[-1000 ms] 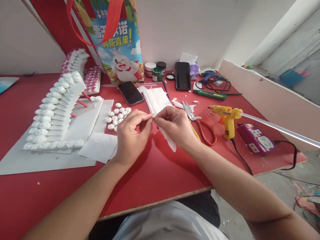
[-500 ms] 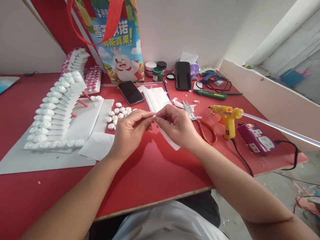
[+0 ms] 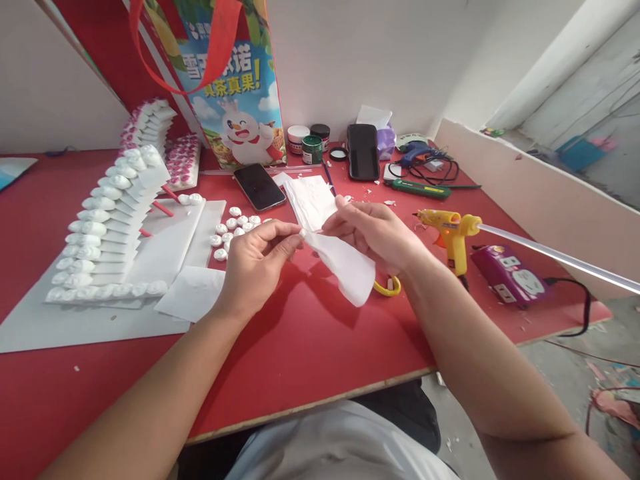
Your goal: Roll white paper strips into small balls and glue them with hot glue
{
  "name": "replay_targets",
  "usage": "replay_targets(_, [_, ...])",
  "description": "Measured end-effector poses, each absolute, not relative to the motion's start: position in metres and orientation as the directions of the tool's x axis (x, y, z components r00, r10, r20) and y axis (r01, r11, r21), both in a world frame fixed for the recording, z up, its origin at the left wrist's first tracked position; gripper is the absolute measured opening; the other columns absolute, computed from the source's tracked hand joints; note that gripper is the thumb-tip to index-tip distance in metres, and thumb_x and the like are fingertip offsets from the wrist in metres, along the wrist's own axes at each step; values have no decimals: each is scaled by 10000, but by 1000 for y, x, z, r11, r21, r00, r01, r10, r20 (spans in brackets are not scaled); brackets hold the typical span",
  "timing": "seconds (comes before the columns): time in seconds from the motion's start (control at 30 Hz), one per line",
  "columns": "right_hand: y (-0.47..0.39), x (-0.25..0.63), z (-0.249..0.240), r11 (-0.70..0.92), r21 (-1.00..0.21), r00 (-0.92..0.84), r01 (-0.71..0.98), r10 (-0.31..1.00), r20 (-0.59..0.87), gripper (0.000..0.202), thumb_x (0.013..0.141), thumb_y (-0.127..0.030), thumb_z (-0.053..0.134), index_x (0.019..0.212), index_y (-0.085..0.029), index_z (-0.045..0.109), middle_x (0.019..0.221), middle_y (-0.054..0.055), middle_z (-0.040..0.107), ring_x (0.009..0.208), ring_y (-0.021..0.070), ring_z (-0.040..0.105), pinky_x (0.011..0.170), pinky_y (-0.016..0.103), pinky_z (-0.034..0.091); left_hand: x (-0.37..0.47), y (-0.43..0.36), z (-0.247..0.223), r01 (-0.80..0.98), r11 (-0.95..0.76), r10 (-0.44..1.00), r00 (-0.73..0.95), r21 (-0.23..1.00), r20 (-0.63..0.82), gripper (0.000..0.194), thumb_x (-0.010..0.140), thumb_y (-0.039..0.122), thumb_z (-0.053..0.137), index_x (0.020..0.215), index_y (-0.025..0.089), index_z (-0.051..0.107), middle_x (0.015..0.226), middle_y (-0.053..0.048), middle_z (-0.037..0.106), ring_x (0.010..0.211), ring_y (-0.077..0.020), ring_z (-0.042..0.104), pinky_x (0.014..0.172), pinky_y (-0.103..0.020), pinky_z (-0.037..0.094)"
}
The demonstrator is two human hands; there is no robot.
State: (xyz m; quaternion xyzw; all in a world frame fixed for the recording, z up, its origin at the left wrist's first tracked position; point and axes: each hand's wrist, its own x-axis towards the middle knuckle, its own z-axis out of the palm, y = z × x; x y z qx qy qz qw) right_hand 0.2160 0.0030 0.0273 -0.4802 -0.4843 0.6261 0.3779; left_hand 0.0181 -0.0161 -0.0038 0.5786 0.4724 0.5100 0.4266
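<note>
My left hand [image 3: 257, 267] is closed, with thumb and fingertips pinching the narrow rolled end of a thin white paper strip [image 3: 350, 270]. From that pinch the strip spreads out to the right and droops over the red table. My right hand [image 3: 377, 233] is beside it, thumb raised apart from the fingers. Its fingertips reach behind the strip near the rolled end; whether they touch it I cannot tell. Several small white rosettes [image 3: 220, 229] lie beyond my left hand. A stack of white paper sheets [image 3: 313, 200] lies just past my fingertips.
An arched foam piece lined with white rosettes [image 3: 103, 203] stands left. A phone [image 3: 260, 187] lies before a printed bag [image 3: 235, 100]. Paint jars [image 3: 313, 150] are behind. To the right are a yellow glue gun [image 3: 453, 233] and purple power box [image 3: 510, 273]. A yellow loop [image 3: 389, 287] shows below my right hand.
My right thumb has lifted away from the fingers, and that hand has moved right. The paper strip now spreads out in view. My left hand keeps its pinch.
</note>
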Motion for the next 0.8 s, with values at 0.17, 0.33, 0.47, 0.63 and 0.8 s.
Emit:
replay_targets(0.17, [5, 213, 27, -704, -682, -698, -196, 589, -408, 409, 1038, -452, 399, 969, -166, 682, 866, 122, 745, 790, 236, 723, 753, 418, 603, 13, -13, -4, 67, -198, 978, 84, 978, 192, 135, 840, 344, 765, 880, 215, 765, 834, -27, 720, 749, -160, 638, 734, -275, 524])
replay_targets(0.33, [-2, 203, 26, -661, -696, -706, -279, 633, -318, 310, 1032, -291, 453, 938, -113, 688, 863, 96, 717, 706, 168, 667, 756, 393, 624, 13, -14, 2, 190, -335, 942, 99, 923, 321, 93, 876, 298, 715, 873, 218, 763, 878, -36, 734, 829, -188, 674, 798, -292, 542])
replay_targets(0.47, [-1, 205, 25, -521, -815, -613, -255, 739, -280, 214, 919, -345, 696, 903, -131, 707, 820, 32, 656, 684, 129, 609, 680, 289, 584, 13, -14, 0, 220, -343, 939, 93, 913, 330, 95, 878, 285, 710, 879, 206, 763, 849, -26, 732, 791, -169, 662, 773, -273, 531])
replay_targets(0.63, [-1, 203, 27, -309, -950, -489, -38, 835, -252, 370, 836, -332, 773, 1146, -151, 688, 760, -11, 633, 635, 109, 573, 567, 226, 451, 15, -13, -6, 96, -204, 979, 35, 974, 201, 194, 833, 358, 768, 918, 183, 774, 780, -26, 711, 701, -148, 618, 662, -255, 498])
replay_targets(0.8, [-5, 198, 24, -14, -986, -294, 164, 954, -62, 263, 853, -351, 726, 1015, -154, 665, 696, -41, 581, 582, 84, 457, 513, 223, 337, 18, -12, -10, 4, -138, 990, -11, 990, 138, 224, 804, 362, 791, 903, 163, 771, 663, 6, 649, 585, -104, 526, 585, -240, 453])
